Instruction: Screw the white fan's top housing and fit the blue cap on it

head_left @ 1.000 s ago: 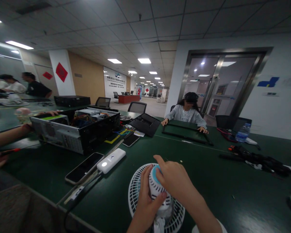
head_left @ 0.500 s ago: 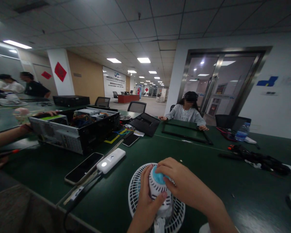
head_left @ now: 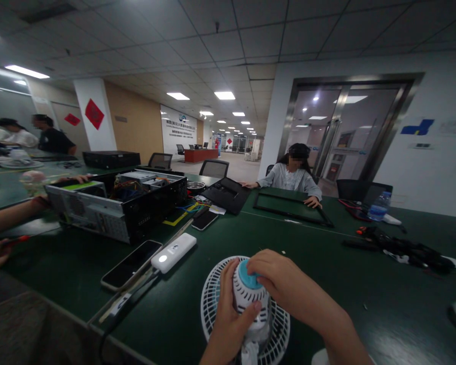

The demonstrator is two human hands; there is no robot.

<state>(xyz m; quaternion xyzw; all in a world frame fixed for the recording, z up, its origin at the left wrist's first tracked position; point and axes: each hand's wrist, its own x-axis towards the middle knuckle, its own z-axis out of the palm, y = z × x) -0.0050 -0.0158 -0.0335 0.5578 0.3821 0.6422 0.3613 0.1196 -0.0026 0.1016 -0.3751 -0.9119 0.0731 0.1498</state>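
A white electric fan (head_left: 208, 304) lies grille-down on the green table in front of me, its motor housing pointing up. My left hand (head_left: 228, 314) is wrapped around the side of the housing, thumb across its slotted front. On top of the housing sits a round light-blue cap (head_left: 247, 276). With bent fingers, my right hand (head_left: 277, 274) grips the far right edge of this cap. Its fingertips are partly hidden behind the cap and the hand.
Left of the fan lie a white power bank (head_left: 174, 252) with a cable and a phone (head_left: 132, 263). Beyond stands an open computer case (head_left: 99, 213), with a co-worker's hands beside it. A person opposite sits by a black frame (head_left: 292, 209). Dark straps (head_left: 406, 248) lie at right.
My right fingers have curled and shifted slightly right around the cap, uncovering more of its top. My left hand stays put. The person opposite has moved a hand toward the black panel.
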